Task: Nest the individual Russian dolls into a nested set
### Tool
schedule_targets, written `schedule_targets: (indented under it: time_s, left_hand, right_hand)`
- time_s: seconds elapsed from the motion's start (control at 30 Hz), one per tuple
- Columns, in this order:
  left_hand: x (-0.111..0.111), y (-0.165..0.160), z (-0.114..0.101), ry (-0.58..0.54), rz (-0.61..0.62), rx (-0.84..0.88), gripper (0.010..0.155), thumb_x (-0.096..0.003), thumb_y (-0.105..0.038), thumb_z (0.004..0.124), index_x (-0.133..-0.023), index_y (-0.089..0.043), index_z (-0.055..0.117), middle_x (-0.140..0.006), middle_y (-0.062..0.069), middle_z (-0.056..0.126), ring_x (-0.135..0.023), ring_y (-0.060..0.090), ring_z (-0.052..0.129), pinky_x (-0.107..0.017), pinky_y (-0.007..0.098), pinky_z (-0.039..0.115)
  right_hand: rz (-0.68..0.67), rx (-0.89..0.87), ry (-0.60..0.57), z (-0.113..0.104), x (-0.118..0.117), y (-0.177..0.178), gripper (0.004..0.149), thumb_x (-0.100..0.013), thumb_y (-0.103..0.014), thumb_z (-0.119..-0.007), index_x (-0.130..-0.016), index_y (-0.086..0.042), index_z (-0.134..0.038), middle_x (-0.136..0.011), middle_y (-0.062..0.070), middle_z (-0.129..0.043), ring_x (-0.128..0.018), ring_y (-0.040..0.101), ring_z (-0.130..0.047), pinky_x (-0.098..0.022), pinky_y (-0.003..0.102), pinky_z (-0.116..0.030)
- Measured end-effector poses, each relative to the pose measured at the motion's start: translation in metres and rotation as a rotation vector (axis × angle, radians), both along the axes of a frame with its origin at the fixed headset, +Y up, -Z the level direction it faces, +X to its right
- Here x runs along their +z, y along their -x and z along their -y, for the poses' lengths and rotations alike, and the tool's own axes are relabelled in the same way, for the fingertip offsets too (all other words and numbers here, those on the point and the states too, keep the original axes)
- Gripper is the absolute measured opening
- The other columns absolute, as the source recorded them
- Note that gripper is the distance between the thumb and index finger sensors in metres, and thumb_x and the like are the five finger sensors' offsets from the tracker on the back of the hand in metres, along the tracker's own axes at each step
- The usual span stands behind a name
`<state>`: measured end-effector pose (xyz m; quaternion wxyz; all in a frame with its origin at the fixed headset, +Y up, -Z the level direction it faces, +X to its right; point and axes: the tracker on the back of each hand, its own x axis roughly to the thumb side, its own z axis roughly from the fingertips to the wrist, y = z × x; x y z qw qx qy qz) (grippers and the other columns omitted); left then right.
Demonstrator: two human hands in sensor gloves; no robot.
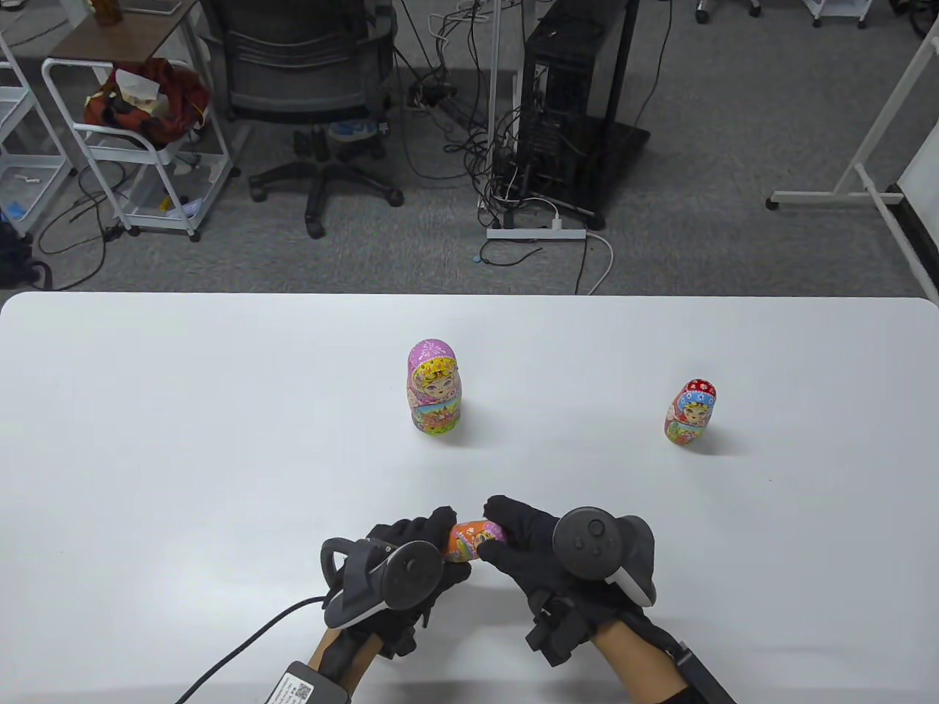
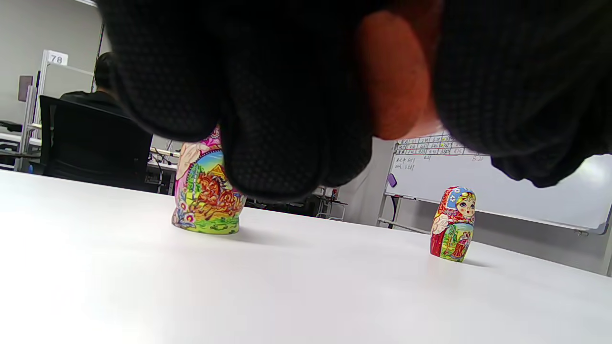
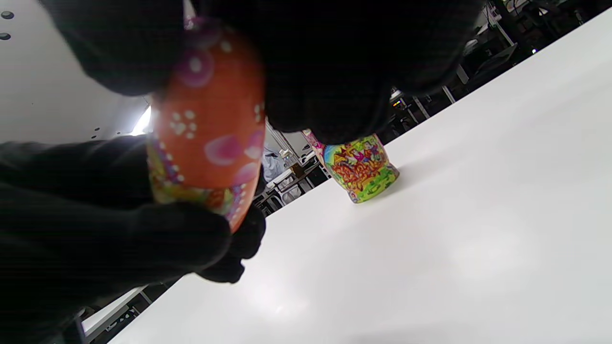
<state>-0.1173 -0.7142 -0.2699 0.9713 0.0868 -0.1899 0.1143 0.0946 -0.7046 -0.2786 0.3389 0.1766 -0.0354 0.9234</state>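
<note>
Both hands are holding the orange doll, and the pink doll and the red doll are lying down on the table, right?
Not quite. The pink doll and red doll stand upright, as the table view shows. Both the left hand and right hand do hold the orange doll.

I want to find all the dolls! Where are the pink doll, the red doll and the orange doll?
pink doll [image 1: 434,387]: table view, on its face.
red doll [image 1: 691,412]: table view, on its body.
orange doll [image 1: 475,540]: table view, on its middle, between both gloved hands.
</note>
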Motion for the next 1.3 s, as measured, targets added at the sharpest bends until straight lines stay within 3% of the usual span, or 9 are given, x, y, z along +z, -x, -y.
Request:
schedule_targets:
  time_s: [0.2, 0.3, 0.43, 0.57, 0.8, 1.07, 1.13, 1.2, 1.3]
  left_hand:
    - [-0.003, 0.003, 0.001, 0.021, -0.004, 0.024, 0.078, -0.0300, -0.060, 0.092, -0.091, -0.013, 0.080, -0.066, 0.000, 0.108, -0.050, 0.010, 0.110, -0.049, 0.040, 0.092]
    - [-0.005, 0.001, 0.006, 0.087, 0.000, 0.051, 0.078, -0.0317, -0.063, 0.088, -0.093, -0.016, 0.077, -0.069, -0.002, 0.105, -0.053, 0.010, 0.109, -0.051, 0.040, 0.090]
    - [-0.009, 0.000, 0.018, 0.256, -0.015, -0.065, 0.092, -0.0360, -0.066, 0.079, -0.108, -0.017, 0.049, -0.101, 0.005, 0.081, -0.085, 0.022, 0.093, -0.063, 0.049, 0.078]
    - [-0.013, 0.010, 0.022, 0.208, -0.058, -0.147, 0.097, -0.0374, -0.069, 0.075, -0.111, -0.021, 0.034, -0.114, 0.013, 0.054, -0.103, 0.034, 0.066, -0.071, 0.062, 0.060]
    - [-0.013, 0.008, 0.023, 0.165, -0.086, -0.270, 0.100, -0.0388, -0.072, 0.069, -0.112, -0.026, 0.018, -0.118, 0.016, 0.014, -0.110, 0.041, 0.025, -0.073, 0.072, 0.027]
    - [-0.013, 0.010, 0.022, 0.151, -0.098, -0.280, 0.100, -0.0385, -0.073, 0.068, -0.111, -0.027, 0.016, -0.118, 0.016, 0.012, -0.110, 0.041, 0.022, -0.071, 0.073, 0.023]
    - [-0.013, 0.011, 0.022, 0.151, -0.100, -0.270, 0.100, -0.0384, -0.073, 0.068, -0.111, -0.027, 0.017, -0.118, 0.016, 0.014, -0.110, 0.041, 0.023, -0.071, 0.074, 0.023]
    - [-0.014, 0.011, 0.022, 0.151, -0.101, -0.267, 0.100, -0.0385, -0.073, 0.068, -0.111, -0.027, 0.017, -0.118, 0.016, 0.014, -0.110, 0.041, 0.024, -0.071, 0.074, 0.023]
    - [-0.014, 0.012, 0.020, 0.139, -0.107, -0.247, 0.099, -0.0386, -0.073, 0.068, -0.112, -0.028, 0.018, -0.119, 0.016, 0.015, -0.110, 0.041, 0.024, -0.071, 0.074, 0.023]
  right_hand:
    - [0.029, 0.095, -0.072, 0.005, 0.005, 0.009, 0.065, -0.039, -0.055, -0.082, -0.094, -0.033, -0.056, -0.089, -0.006, -0.083, -0.071, 0.019, -0.094, -0.056, 0.040, -0.080]
    - [0.004, -0.010, -0.018, 0.008, 0.004, 0.009, 0.063, -0.042, -0.056, -0.077, -0.097, -0.037, -0.052, -0.097, -0.003, -0.076, -0.081, 0.022, -0.089, -0.061, 0.045, -0.076]
    - [0.016, -0.008, 0.005, 0.011, 0.003, 0.009, 0.062, -0.045, -0.050, -0.078, -0.099, -0.034, -0.051, -0.099, 0.004, -0.073, -0.083, 0.028, -0.084, -0.062, 0.050, -0.072]
    - [0.044, 0.238, -0.062, 0.015, 0.004, 0.013, 0.062, -0.046, -0.048, -0.079, -0.099, -0.036, -0.050, -0.102, 0.003, -0.068, -0.086, 0.028, -0.081, -0.065, 0.051, -0.069]
    - [0.068, 0.486, -0.050, 0.033, -0.001, 0.018, 0.067, -0.046, -0.046, -0.081, -0.101, -0.027, -0.048, -0.103, 0.006, -0.066, -0.086, 0.029, -0.079, -0.066, 0.052, -0.067]
    - [0.088, 0.548, 0.052, 0.041, -0.010, 0.012, 0.064, -0.048, -0.047, -0.077, -0.102, -0.033, -0.045, -0.105, 0.006, -0.061, -0.090, 0.031, -0.075, -0.067, 0.055, -0.064]
    - [0.054, 0.545, 0.090, 0.038, -0.011, 0.007, 0.077, -0.046, -0.058, -0.073, -0.105, -0.032, -0.032, -0.110, 0.005, -0.053, -0.097, 0.032, -0.067, -0.070, 0.058, -0.060]
    - [0.120, 0.447, 0.081, 0.024, -0.016, -0.007, 0.083, -0.044, -0.065, -0.068, -0.105, -0.034, -0.020, -0.114, 0.009, -0.041, -0.103, 0.035, -0.057, -0.072, 0.059, -0.056]
    - [0.467, 0.350, -0.048, -0.003, -0.032, -0.040, 0.081, -0.046, -0.063, -0.069, -0.106, -0.034, -0.024, -0.116, 0.010, -0.037, -0.106, 0.037, -0.050, -0.075, 0.060, -0.051]
